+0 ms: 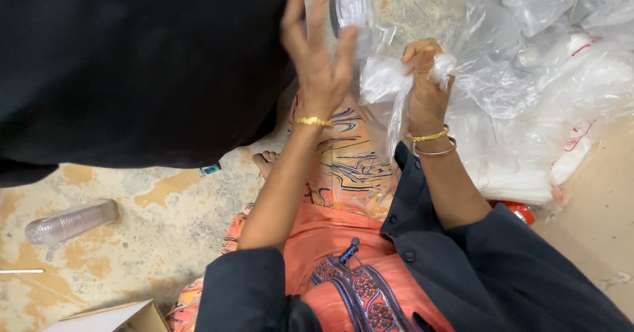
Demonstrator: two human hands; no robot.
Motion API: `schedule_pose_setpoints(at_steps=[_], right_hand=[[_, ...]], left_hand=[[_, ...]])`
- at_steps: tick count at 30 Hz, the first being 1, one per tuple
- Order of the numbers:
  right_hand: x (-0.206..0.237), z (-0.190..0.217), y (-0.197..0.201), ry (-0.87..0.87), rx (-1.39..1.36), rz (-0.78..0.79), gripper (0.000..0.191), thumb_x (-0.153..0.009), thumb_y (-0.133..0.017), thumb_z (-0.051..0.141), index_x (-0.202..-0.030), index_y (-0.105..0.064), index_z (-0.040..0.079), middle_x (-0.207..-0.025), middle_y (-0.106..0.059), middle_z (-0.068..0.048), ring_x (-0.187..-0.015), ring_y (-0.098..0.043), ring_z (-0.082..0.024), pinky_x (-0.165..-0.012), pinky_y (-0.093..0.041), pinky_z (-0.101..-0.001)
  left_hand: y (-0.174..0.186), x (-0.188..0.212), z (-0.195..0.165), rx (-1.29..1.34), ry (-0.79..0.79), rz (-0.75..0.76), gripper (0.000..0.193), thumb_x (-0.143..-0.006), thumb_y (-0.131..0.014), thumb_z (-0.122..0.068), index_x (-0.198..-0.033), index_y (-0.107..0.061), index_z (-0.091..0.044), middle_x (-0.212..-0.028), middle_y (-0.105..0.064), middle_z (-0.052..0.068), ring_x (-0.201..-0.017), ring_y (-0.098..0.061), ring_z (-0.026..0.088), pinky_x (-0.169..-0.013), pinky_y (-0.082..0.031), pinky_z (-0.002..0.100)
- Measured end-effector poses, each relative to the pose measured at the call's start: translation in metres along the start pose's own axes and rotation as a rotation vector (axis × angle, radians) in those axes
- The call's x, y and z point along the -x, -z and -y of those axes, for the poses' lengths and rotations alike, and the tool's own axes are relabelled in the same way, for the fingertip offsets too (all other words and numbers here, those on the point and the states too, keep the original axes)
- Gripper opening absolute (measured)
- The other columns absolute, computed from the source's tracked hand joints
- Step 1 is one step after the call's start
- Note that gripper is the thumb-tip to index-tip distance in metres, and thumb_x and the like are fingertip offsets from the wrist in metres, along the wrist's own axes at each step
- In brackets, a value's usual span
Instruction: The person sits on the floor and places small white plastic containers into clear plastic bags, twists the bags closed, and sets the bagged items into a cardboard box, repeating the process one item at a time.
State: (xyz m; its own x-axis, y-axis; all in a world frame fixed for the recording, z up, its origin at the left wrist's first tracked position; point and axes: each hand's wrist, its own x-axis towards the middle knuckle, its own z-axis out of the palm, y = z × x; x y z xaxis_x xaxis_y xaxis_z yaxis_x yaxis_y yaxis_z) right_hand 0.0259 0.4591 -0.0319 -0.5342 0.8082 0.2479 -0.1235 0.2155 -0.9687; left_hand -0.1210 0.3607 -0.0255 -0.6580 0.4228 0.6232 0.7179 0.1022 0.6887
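head view: a small clear plastic container (351,8) is pinched at the fingertips of the raised left hand (317,54), other fingers spread. a thin plastic bag (386,81) is clenched in the right hand (426,84). with so light a pinch, the container could slip.

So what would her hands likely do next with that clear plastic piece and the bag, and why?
Probably lower the clear plastic piece toward the bag's mouth. The left hand holds the piece at its fingertips above the thin plastic bag, which the right hand grips bunched; piece and bag are still apart.
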Motion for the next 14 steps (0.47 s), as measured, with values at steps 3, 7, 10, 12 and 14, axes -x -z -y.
schedule_pose_setpoints(at_steps=[3,7,10,12,14], right_hand=[[-0.003,-0.005,0.002,-0.016,-0.036,-0.003,0.049,-0.112,-0.051,0.047,-0.093,-0.06,0.003,-0.093,-0.06,-0.002,-0.082,-0.05,-0.011,-0.079,-0.04,-0.0265],[-0.012,-0.019,0.013,-0.046,0.024,-0.058,0.047,-0.112,-0.052,0.046,-0.093,-0.06,0.004,-0.092,-0.061,-0.003,-0.083,-0.051,-0.011,-0.081,-0.041,-0.0268],[-0.014,-0.031,0.026,-0.051,0.021,-0.099,0.046,-0.112,-0.054,0.045,-0.093,-0.061,0.004,-0.09,-0.062,-0.003,-0.082,-0.051,-0.011,-0.081,-0.041,-0.0274],[-0.014,-0.035,0.033,-0.042,-0.031,-0.102,0.045,-0.112,-0.055,0.044,-0.093,-0.06,0.004,-0.09,-0.062,-0.003,-0.083,-0.051,-0.011,-0.082,-0.042,-0.028],[-0.012,-0.035,0.037,-0.048,-0.087,-0.1,0.042,-0.112,-0.057,0.042,-0.093,-0.058,0.004,-0.091,-0.062,-0.003,-0.085,-0.051,-0.012,-0.085,-0.042,-0.0286]], left_hand=[[-0.033,-0.011,0.017,0.349,0.178,0.266,0.068,-0.092,-0.078,-0.017,-0.149,-0.041,-0.02,-0.147,-0.034,0.022,-0.131,-0.05,0.041,-0.093,-0.062,0.039],[-0.082,-0.011,0.022,-0.071,0.004,0.302,0.081,-0.081,-0.084,-0.023,-0.151,-0.042,-0.028,-0.142,-0.044,0.018,-0.122,-0.054,0.041,-0.102,-0.053,0.049],[-0.105,-0.004,0.028,-0.159,-0.017,0.39,0.08,-0.081,-0.084,-0.02,-0.149,-0.043,-0.028,-0.139,-0.045,0.02,-0.116,-0.053,0.043,-0.096,-0.055,0.05],[-0.104,-0.005,0.037,-0.135,-0.043,0.387,0.081,-0.081,-0.087,-0.024,-0.148,-0.042,-0.026,-0.136,-0.046,0.018,-0.116,-0.053,0.044,-0.095,-0.054,0.051],[-0.102,-0.006,0.042,-0.148,-0.04,0.414,0.08,-0.082,-0.085,-0.027,-0.149,-0.041,-0.026,-0.137,-0.045,0.017,-0.118,-0.053,0.044,-0.095,-0.054,0.05]])
